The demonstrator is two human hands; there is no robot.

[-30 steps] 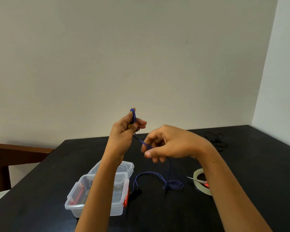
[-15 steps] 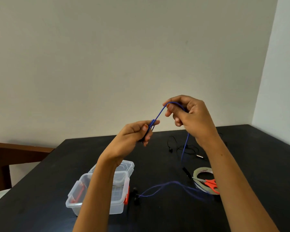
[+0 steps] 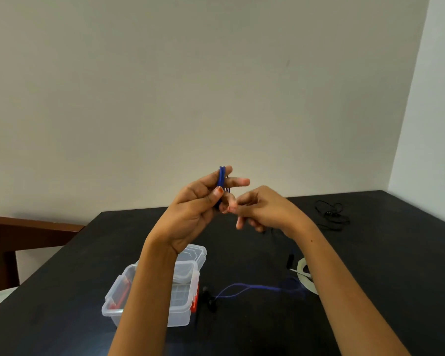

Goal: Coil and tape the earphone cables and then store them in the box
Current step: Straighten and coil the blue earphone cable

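Note:
My left hand is raised above the table with several loops of the blue earphone cable wound round its fingers, the thumb pressing on the coil. My right hand is right beside it, fingers curled, its fingertips pinching the cable at the coil's lower end. The rest of the blue cable lies blurred on the table, ending at black earbuds. The clear plastic box with red latches stands open under my left forearm.
A second, black earphone cable lies tangled at the far right of the black table. A tape roll with scissors across it sits partly behind my right forearm. A wooden chair stands at the left.
My right hand came down from above and over to my left hand, laying another turn on the coil. My left hand tilted upright. The loose cable on the table grew shorter.

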